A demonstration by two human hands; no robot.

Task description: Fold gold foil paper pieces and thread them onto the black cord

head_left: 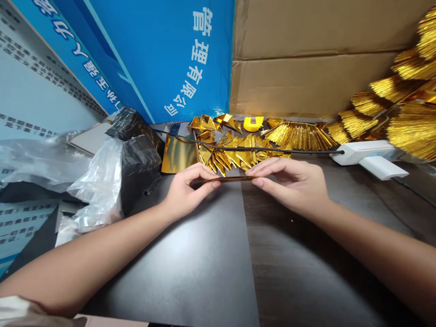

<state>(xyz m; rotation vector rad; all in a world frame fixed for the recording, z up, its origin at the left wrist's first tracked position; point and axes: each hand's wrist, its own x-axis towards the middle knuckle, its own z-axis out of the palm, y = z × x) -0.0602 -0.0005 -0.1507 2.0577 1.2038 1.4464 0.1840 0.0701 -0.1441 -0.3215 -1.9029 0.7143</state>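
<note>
Both hands pinch one gold foil sheet (231,179) between them: from my feed I see the left hand (185,193) closed on its left end and the right hand (293,181) on its right end. The sheet is held edge-on (almost a line), just in front of the pile of folded gold pieces (235,156). A flat gold stack (177,154) lies just left of that pile, a black cable (272,149) crosses over it, and a white glue gun (371,156) sits well to its right.
</note>
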